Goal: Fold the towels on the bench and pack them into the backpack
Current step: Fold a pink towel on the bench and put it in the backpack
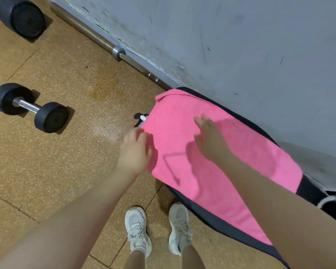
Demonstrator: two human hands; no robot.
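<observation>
My left hand [136,150] curls at the towel's [211,171] nine-o'clock edge, grip unclear, right hand [209,140] flat, fingers spread on top: overhanging towel may slide off the bench [221,226].

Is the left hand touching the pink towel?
Touching. The head view shows the left hand at the near edge of the pink towel, its fingers overlapping the edge with no gap.
</observation>
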